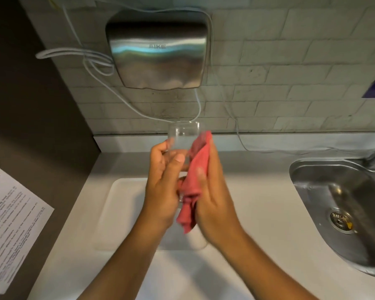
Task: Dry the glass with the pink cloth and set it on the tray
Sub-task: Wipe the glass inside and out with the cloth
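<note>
A clear drinking glass (183,135) is held up over the counter, its mouth pointing away from me toward the wall. My left hand (164,180) grips its lower part from the left. My right hand (212,198) presses the pink cloth (195,176) against the glass's right side, and the cloth's loose end hangs down between my palms. Below my hands lies the white tray (119,208), flat on the white counter with nothing visible on it.
A steel sink (342,204) with a drain and a tap sits to the right. On the tiled wall above hangs a steel hand dryer (158,53) with loose grey cables. A printed sheet (9,221) sticks to the dark panel on the left.
</note>
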A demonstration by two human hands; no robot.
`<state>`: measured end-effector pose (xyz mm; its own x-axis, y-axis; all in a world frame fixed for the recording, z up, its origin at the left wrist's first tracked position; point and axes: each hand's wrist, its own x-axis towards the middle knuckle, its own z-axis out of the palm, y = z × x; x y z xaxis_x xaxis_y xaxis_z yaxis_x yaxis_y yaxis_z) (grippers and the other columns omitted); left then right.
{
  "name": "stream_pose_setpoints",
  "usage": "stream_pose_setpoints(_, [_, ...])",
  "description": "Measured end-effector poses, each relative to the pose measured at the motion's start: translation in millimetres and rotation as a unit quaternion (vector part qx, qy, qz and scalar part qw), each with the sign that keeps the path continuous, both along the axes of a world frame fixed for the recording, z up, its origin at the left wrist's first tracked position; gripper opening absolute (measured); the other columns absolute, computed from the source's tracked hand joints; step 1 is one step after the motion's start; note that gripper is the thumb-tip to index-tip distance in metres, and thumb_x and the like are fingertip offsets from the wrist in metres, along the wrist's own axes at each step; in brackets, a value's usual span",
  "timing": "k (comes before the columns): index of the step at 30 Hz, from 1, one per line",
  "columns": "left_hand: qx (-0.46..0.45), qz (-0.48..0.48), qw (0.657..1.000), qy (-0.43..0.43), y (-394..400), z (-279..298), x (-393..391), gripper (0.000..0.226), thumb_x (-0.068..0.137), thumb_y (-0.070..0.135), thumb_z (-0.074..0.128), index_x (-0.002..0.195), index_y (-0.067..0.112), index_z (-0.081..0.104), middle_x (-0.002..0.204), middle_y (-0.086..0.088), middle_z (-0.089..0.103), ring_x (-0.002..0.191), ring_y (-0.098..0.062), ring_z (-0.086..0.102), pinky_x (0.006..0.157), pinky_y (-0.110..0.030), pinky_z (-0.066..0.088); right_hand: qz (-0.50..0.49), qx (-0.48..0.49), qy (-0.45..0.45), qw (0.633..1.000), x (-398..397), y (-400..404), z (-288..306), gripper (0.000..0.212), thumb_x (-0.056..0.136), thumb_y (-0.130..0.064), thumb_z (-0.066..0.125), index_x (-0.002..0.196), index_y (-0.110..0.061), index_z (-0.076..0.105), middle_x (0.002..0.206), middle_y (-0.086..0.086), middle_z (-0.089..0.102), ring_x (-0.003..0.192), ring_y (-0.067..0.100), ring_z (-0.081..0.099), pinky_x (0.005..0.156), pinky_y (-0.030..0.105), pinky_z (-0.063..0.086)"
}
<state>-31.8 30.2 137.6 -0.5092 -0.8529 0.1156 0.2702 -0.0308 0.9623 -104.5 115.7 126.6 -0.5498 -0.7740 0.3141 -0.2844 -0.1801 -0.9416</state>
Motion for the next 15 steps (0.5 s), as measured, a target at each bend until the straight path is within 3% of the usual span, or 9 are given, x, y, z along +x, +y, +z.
stream_pose_setpoints(2, [-0.028, -0.006, 1.0, -0.004, -5, 4, 4, 0.049, 0.098, 0.039, 0.058, 0.143, 0.022, 0.049, 0.122, 0.002, 0.072, 0.094, -0.01, 0.08, 0.068, -0.021, 0.062, 0.011, -0.006, 0.024, 1.0, 14, 9, -16, 0.068, 0.115, -0.035, 0.033, 0.175, -0.031, 0.002, 0.179, -0.028, 0.017, 0.166, 0.0, 0.025, 0.137, 0.044, 0.028])
stream_pose_setpoints(4, [-0.043, -0.015, 0.999, -0.018, -1, 2, 6, 0.053, 0.097, 0.04, 0.06, 0.145, 0.022, 0.047, 0.12, 0.008, 0.073, 0.1, -0.011, 0.079, 0.074, -0.025, 0.064, 0.012, -0.016, -0.018, 1.0, 5, 5, -9, 0.066, 0.113, -0.038, 0.034, 0.175, -0.031, 0.01, 0.18, -0.017, 0.028, 0.163, 0.017, 0.04, 0.133, 0.058, 0.035])
stream_pose_setpoints(5, [-0.041, -0.02, 0.999, -0.025, 3, 0, 6, 0.055, 0.095, 0.043, 0.063, 0.144, 0.024, 0.048, 0.12, 0.007, 0.074, 0.103, -0.012, 0.078, 0.079, -0.028, 0.064, 0.004, -0.024, -0.044, 0.999, -3, 0, 0, 0.065, 0.112, -0.038, 0.035, 0.174, -0.029, 0.017, 0.177, -0.009, 0.037, 0.16, 0.019, 0.045, 0.131, 0.058, 0.038])
stream_pose_setpoints(8, [-0.017, -0.019, 0.999, -0.029, 7, -1, 4, 0.048, 0.09, 0.047, 0.064, 0.135, 0.035, 0.054, 0.113, 0.01, 0.078, 0.104, -0.013, 0.078, 0.082, -0.029, 0.063, -0.017, -0.031, -0.059, 0.998, -20, -11, 20, 0.062, 0.112, -0.042, 0.035, 0.172, -0.031, 0.023, 0.174, -0.006, 0.044, 0.157, 0.009, 0.048, 0.131, 0.048, 0.04])
stream_pose_setpoints(10, [-0.011, -0.009, 1.0, -0.018, 2, 5, 5, 0.041, 0.094, 0.041, 0.06, 0.134, 0.033, 0.055, 0.113, 0.005, 0.078, 0.095, -0.009, 0.079, 0.072, -0.023, 0.062, 0.012, -0.025, -0.041, 0.999, -7, -5, 13, 0.064, 0.114, -0.038, 0.034, 0.175, -0.032, 0.013, 0.18, -0.01, 0.032, 0.164, 0.009, 0.037, 0.134, 0.049, 0.035])
stream_pose_setpoints(13, [-0.019, 0.003, 1.0, -0.003, -6, 11, 8, 0.045, 0.094, 0.044, 0.061, 0.136, 0.032, 0.054, 0.121, -0.004, 0.074, 0.091, -0.012, 0.08, 0.066, -0.022, 0.062, 0.031, -0.018, 0.023, 0.999, 15, 8, -13, 0.067, 0.115, -0.039, 0.032, 0.175, -0.032, 0.002, 0.18, -0.028, 0.016, 0.167, -0.003, 0.02, 0.136, 0.031, 0.026])
stream_pose_setpoints(15, [-0.032, -0.011, 0.999, -0.025, -2, 10, 8, 0.057, 0.089, 0.053, 0.062, 0.141, 0.032, 0.051, 0.12, 0.002, 0.076, 0.099, -0.016, 0.079, 0.074, -0.027, 0.064, 0.016, -0.025, 0.007, 1.0, 7, 2, -8, 0.067, 0.113, -0.042, 0.033, 0.175, -0.029, 0.009, 0.18, -0.022, 0.023, 0.165, -0.001, 0.027, 0.136, 0.039, 0.03])
